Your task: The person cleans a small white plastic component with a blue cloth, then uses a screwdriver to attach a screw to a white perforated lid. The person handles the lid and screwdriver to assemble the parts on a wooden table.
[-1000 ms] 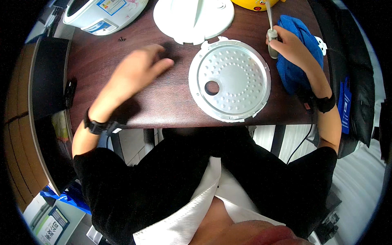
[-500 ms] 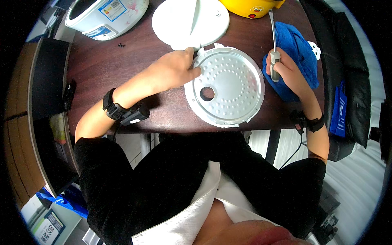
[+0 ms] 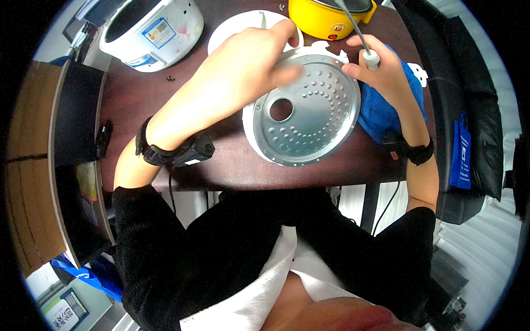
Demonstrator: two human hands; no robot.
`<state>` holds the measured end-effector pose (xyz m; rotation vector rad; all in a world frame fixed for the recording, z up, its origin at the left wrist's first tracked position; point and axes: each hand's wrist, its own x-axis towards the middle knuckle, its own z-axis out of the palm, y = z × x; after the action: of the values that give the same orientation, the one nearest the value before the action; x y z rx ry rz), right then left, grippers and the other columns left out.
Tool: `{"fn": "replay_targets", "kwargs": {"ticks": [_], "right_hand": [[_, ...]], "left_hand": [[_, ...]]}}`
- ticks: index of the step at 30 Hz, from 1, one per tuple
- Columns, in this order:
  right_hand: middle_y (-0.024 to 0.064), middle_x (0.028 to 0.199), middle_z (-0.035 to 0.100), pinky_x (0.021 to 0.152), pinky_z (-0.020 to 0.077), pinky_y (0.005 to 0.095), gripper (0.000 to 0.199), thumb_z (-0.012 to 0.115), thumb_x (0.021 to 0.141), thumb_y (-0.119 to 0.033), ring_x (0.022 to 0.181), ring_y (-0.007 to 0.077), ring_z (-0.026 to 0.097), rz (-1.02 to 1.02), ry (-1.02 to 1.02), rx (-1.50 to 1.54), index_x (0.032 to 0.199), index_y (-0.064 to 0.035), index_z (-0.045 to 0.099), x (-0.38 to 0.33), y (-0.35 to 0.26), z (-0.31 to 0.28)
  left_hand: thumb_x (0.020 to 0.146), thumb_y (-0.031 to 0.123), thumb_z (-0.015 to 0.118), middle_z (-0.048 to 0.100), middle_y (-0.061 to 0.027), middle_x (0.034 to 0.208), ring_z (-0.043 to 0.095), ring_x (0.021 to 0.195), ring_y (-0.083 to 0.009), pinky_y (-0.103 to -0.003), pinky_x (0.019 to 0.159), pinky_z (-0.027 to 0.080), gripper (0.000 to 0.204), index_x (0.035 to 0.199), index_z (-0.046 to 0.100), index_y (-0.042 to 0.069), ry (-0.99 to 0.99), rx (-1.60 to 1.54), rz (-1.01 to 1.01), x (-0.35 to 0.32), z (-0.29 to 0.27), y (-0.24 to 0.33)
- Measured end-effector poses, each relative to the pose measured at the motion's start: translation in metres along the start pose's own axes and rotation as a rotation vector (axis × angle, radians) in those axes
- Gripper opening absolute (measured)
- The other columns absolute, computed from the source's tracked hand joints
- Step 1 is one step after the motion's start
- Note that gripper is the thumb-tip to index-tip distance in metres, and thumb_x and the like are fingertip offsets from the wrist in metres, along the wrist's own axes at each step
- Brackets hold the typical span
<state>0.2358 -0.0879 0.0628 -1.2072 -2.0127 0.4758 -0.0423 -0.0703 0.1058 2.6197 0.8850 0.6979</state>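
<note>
A round metal inner lid [image 3: 317, 135] with rows of raised dimples, one round hole and a white plastic rim lies before me, somewhat tilted. My left hand [image 3: 268, 60] is over its far left edge, the thumb smeared by motion above the metal and a finger bent beyond the rim. Whether it grips the lid I cannot tell. In my right hand [image 3: 383, 71] is a screwdriver [image 3: 371, 58], its shaft pointing up and away. The right thumb is at the lid's far right rim. Partly behind my left hand lies a white round cover [image 3: 237, 25].
A white rice cooker body [image 3: 160, 36] stands far left, with small dark screws [image 3: 170, 79] near it. At the back is a yellow pot [image 3: 317, 19]. A blue cloth [image 3: 381, 118] lies under my right arm, beside a white plastic piece [image 3: 418, 74].
The metal lid has tilted and shifted slightly away from me. My left hand has moved right and away over it. My right hand, with the screwdriver, has come up to the lid's rim.
</note>
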Motion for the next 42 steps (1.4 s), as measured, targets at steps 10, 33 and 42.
{"fn": "replay_targets", "kwargs": {"ticks": [10,33,42], "right_hand": [[0.0008,0.079,0.065,0.066,0.0471,0.0205,0.026,0.077,0.081,-0.015,0.073,0.0044,0.058,0.086,0.005,-0.061,0.099,-0.0021,0.063,0.019,-0.012,-0.018],[0.0014,0.060,0.050,0.036,0.0372,0.0217,0.029,0.041,0.103,-0.032,0.040,0.0094,0.049,0.382,-0.183,0.596,0.098,-0.0043,0.049,0.019,-0.050,-0.028],[0.0044,0.060,0.049,0.034,0.0350,0.0232,0.023,0.037,0.099,-0.021,0.037,0.0141,0.048,0.580,-0.429,0.851,0.093,-0.0026,0.050,0.022,-0.067,-0.015]], "left_hand": [[0.090,0.033,0.063,0.054,-0.0207,0.117,0.056,0.107,-0.0269,-0.034,0.093,0.045,0.057,0.134,0.042,0.003,-0.427,-0.573,-0.094,0.057,-0.063,0.010],[0.089,0.020,0.063,0.067,-0.0044,0.084,0.063,0.081,-0.0111,-0.027,0.081,0.048,0.028,0.109,0.061,0.000,0.038,-0.428,-0.220,0.058,-0.016,-0.036],[0.090,0.013,0.057,0.065,-0.0061,0.086,0.062,0.079,-0.0113,-0.027,0.082,0.048,0.028,0.112,0.058,-0.005,-0.002,-0.637,-0.178,0.062,-0.020,-0.046]]}}
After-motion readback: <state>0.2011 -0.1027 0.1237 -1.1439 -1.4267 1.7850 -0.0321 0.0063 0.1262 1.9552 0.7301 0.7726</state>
